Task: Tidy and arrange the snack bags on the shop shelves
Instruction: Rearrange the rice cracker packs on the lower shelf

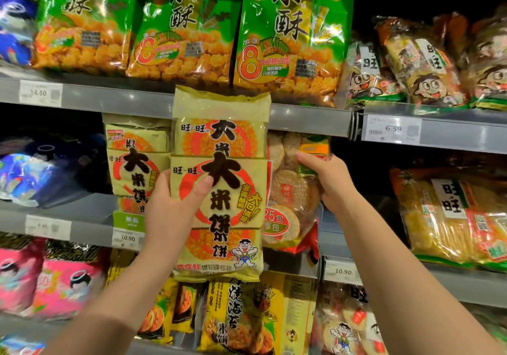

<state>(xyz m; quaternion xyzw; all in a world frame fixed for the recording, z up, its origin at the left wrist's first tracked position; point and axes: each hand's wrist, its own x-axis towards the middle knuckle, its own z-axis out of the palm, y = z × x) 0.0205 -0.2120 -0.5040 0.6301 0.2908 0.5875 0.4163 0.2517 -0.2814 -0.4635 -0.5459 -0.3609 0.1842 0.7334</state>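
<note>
The left hand (170, 206) grips the glossy yellow bag (227, 140), thumb flat across its front. The right hand (329, 182) clasps the clear cracker bag (290, 195).

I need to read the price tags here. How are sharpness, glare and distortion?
Head view: the beige bag in the left hand is sharp; the blue bags at left edge smear; the green bags show glare; shelf rails bow; the 6.59 tag reads, the 14.50 tag is soft.

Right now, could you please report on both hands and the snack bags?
Left hand grips beige rice-cracker bag, upright, in front of middle shelf. Right hand grips clear round-cracker bag beside it. Matching beige bag shelved to its left.
</note>
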